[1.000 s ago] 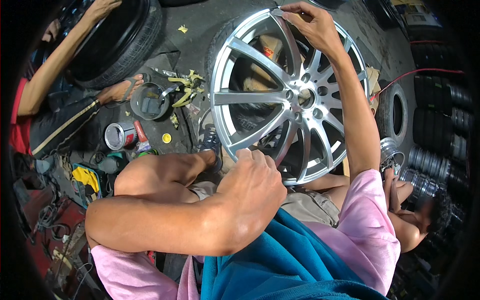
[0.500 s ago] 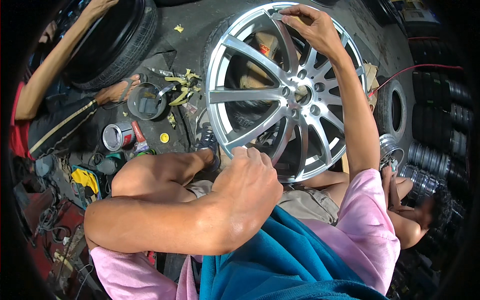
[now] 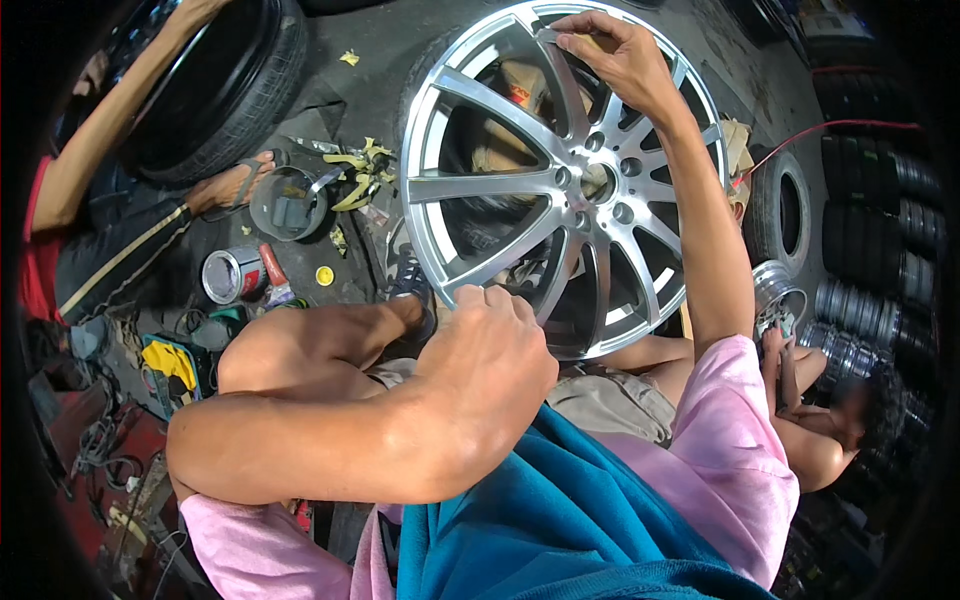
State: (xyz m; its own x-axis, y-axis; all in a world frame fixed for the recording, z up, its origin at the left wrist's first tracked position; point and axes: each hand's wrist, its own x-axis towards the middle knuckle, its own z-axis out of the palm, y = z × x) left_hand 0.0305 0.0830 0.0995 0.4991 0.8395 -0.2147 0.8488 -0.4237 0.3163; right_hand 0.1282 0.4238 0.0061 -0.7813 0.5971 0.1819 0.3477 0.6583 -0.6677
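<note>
A silver multi-spoke alloy wheel rim (image 3: 490, 188) stands tilted in front of me, over my legs. At its near lower edge my left hand (image 3: 490, 345) is closed, fingers curled over the rim's lip. My right hand (image 3: 635, 70) reaches to the far upper edge and pinches a small flat metal blade (image 3: 547, 36) with a yellowish handle. The blade lies against the outer end of a spoke. Most of the handle is hidden inside my fingers. Through the spokes a brown package (image 3: 500, 145) shows behind the wheel.
On the left are a tub (image 3: 290, 205), an open paint can (image 3: 232, 276), a yellow lid (image 3: 324, 276) and peeled yellow strips (image 3: 362, 175). A co-worker's arm (image 3: 115, 130) is beside a large tyre (image 3: 270, 100). Right: another person (image 3: 815, 450), a tyre (image 3: 795, 205), stacked rims (image 3: 850, 312) and a red hose (image 3: 850, 125).
The wheel and both hands appear slightly further left, along with a small shift of the whole view. Both grips look the same, and the blade stays near the same spoke end.
</note>
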